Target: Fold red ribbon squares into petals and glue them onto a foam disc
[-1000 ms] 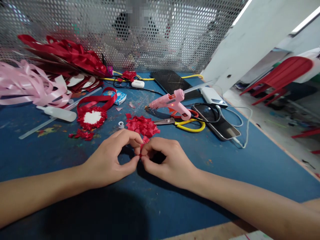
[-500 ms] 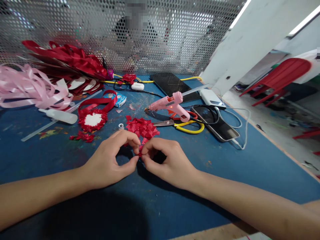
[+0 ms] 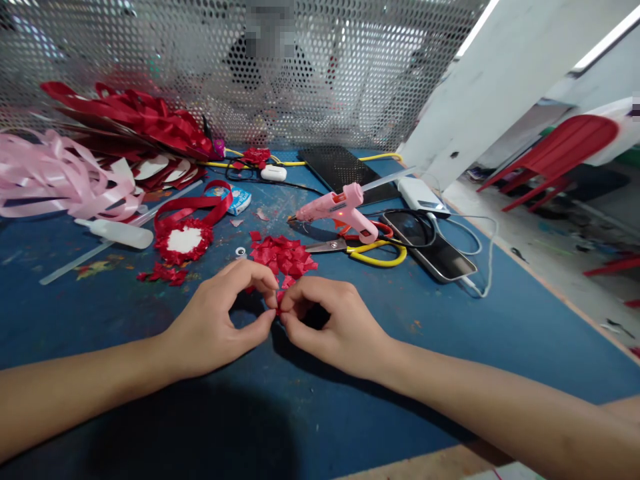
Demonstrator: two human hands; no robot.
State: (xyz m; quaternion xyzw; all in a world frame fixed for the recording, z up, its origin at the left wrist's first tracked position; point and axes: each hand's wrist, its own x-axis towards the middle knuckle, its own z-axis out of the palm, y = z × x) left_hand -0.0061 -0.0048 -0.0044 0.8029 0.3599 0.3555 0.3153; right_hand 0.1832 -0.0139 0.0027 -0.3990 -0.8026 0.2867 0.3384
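Note:
Thumb and forefinger of my left hand (image 3: 225,320) are pinched on a small piece of red ribbon (image 3: 279,309). From the other side my right hand (image 3: 335,320) pinches the same piece, fingertips almost touching the left ones; most of the piece is hidden by the fingers. Just beyond my hands lies a heap of cut red ribbon pieces (image 3: 283,257), with a googly eye (image 3: 241,252) at its left. A white disc edged with red ribbon petals (image 3: 184,241), with a red ribbon loop (image 3: 195,203), lies further left.
A pink glue gun (image 3: 335,208) stands behind the heap, beside yellow-handled scissors (image 3: 377,253). Right of them are a phone (image 3: 435,250) on a cable and a white power bank (image 3: 420,195). Pink ribbon (image 3: 65,177) and a squeeze bottle (image 3: 120,233) lie left. A perforated metal panel (image 3: 200,60) closes the back.
Both hands keep their pinch on the red ribbon piece, with only a tiny shift of the fingers. The whole view has slid slightly; the objects on the table stay put.

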